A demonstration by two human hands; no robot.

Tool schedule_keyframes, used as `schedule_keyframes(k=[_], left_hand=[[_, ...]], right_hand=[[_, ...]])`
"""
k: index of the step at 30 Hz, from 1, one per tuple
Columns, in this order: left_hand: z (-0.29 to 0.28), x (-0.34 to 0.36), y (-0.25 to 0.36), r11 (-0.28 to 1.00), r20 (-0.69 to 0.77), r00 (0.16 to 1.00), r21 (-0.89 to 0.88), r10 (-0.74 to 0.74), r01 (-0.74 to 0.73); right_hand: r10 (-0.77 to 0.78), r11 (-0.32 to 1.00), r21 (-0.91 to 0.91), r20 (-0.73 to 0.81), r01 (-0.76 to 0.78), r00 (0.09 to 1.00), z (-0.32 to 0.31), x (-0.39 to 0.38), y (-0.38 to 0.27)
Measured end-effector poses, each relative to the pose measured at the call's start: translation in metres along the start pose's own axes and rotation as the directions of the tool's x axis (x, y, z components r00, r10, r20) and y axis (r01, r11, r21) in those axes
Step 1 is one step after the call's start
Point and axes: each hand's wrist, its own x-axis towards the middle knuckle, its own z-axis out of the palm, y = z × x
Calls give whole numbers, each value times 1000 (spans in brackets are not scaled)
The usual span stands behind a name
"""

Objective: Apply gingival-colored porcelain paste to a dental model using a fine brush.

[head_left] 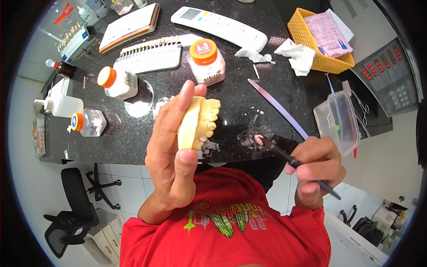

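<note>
My left hand [171, 151] is closed around a yellow dental cast [195, 122], holding it on edge above the counter, its row of teeth facing right. One tooth [203, 139] near its lower end looks paler than the rest. My right hand [316, 167] pinches a slim black brush [289, 159], whose dark tip points left toward the cast, apart from it. A small pinkish lump [259, 139] shows at the brush tip. Whether it sits on the bristles or on the counter, I cannot tell.
Orange-capped powder jars [207, 66], a tooth shade guide [151, 58], a notebook [129, 26] and a white remote control [218, 26] lie on the black counter [231, 98]. At right are a purple stick [280, 109], crumpled tissue [298, 57], a yellow basket [307, 20] and a clear plastic box [342, 120].
</note>
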Motion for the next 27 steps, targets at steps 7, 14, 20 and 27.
schedule_keyframes(k=[7,14,20,27], left_hand=[[-1,1,2,1000,4,1000,9,-1,0],[2,5,-6,982,-20,983,-46,181,-181],[3,5,-6,982,-24,983,-46,183,-184],[2,5,-6,982,-23,983,-39,184,-185]], right_hand=[[-113,982,-148,26,115,993,28,16,8],[-72,978,-188,103,91,992,27,19,8],[-64,980,-181,129,87,989,27,19,8],[-60,979,-187,142,86,988,27,19,8]])
